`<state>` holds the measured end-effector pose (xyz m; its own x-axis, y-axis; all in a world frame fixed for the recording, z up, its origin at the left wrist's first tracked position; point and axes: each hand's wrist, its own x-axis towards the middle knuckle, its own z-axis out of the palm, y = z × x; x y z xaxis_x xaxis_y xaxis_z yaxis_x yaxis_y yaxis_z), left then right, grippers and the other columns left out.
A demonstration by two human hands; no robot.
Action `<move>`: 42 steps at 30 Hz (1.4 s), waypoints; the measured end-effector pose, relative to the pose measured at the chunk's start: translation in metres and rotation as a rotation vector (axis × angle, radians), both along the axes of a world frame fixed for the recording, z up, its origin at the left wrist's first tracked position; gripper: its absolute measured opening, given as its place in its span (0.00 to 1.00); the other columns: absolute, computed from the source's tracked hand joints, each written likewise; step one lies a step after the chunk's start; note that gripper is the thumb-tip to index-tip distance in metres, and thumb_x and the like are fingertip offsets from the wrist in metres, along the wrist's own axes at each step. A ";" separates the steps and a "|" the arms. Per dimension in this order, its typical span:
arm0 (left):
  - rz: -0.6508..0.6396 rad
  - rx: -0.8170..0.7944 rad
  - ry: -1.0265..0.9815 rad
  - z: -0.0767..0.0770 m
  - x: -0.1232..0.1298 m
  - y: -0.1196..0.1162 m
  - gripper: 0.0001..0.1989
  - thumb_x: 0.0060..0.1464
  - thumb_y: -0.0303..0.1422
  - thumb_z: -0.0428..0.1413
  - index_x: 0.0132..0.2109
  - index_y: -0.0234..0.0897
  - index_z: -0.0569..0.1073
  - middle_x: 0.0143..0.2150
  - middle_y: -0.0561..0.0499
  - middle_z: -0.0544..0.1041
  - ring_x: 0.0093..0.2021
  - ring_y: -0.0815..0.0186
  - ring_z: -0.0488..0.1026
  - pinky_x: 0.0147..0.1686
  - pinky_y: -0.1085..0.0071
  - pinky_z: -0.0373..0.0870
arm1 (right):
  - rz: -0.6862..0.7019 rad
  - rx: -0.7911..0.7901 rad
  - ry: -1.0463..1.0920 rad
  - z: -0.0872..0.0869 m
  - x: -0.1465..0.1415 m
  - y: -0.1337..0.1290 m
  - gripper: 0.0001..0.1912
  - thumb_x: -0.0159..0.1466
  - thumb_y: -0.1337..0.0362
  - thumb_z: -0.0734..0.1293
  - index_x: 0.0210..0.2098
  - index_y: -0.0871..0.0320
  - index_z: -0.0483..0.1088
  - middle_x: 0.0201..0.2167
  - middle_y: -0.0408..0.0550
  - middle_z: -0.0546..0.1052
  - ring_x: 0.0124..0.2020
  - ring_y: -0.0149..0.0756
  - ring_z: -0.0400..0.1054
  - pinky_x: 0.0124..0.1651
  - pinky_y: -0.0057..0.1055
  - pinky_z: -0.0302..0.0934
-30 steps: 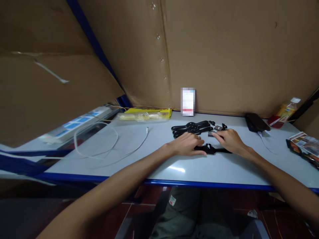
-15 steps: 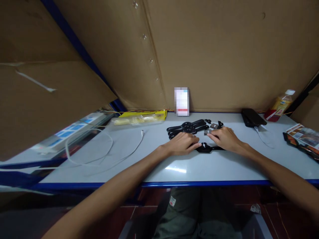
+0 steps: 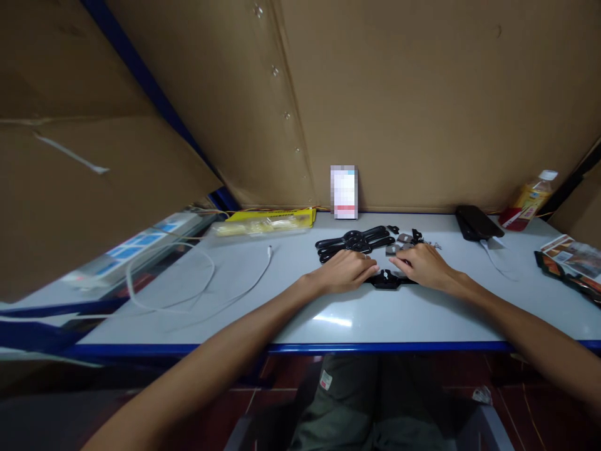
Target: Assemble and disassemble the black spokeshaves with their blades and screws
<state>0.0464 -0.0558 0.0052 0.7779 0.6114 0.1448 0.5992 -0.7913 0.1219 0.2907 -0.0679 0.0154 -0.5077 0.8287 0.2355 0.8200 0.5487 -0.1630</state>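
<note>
Since the last frame, the right hand's (image 3: pixel 429 266) fingertips have slid slightly nearer me, off the grey plate (image 3: pixel 391 250). The black piece (image 3: pixel 385 279) lies on the worktop (image 3: pixel 300 319), its notched middle between and just nearer than my two hands. The left hand (image 3: pixel 345 270) is loosely curled, fingers together; the right is bent into a pinch. I can't tell whether either grips anything. I judge this as handling the black piece, which calls for both ends steadied. The hands hide its ends and part of the black handles (image 3: pixel 354 241) beyond; the small metal bits (image 3: pixel 436 245) past the right hand blur.

White table (image 3: pixel 300 313), blue edge; on it black handled parts (image 3: pixel 355 241), bottle (image 3: pixel 528 200), white cable (image 3: pixel 244 291).
</note>
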 end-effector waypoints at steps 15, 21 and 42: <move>0.016 0.108 0.001 -0.009 -0.001 0.006 0.17 0.72 0.35 0.48 0.37 0.35 0.76 0.35 0.46 0.78 0.33 0.64 0.74 0.32 0.68 0.61 | 0.321 -0.161 0.084 0.010 0.002 -0.008 0.18 0.67 0.64 0.64 0.52 0.53 0.81 0.28 0.45 0.79 0.26 0.34 0.64 0.36 0.33 0.53; 0.048 0.182 0.011 -0.006 -0.001 0.007 0.14 0.72 0.33 0.50 0.38 0.36 0.77 0.39 0.46 0.78 0.40 0.61 0.76 0.33 0.68 0.62 | 0.309 -0.262 0.145 0.006 0.008 0.002 0.12 0.65 0.58 0.71 0.46 0.53 0.82 0.21 0.38 0.71 0.23 0.31 0.60 0.34 0.31 0.50; 0.026 0.210 0.027 -0.005 0.001 0.005 0.14 0.71 0.32 0.51 0.38 0.35 0.77 0.38 0.46 0.78 0.40 0.61 0.76 0.36 0.67 0.66 | 0.340 -0.364 0.189 0.005 -0.004 -0.004 0.06 0.64 0.61 0.73 0.35 0.56 0.77 0.20 0.37 0.64 0.23 0.30 0.55 0.32 0.32 0.49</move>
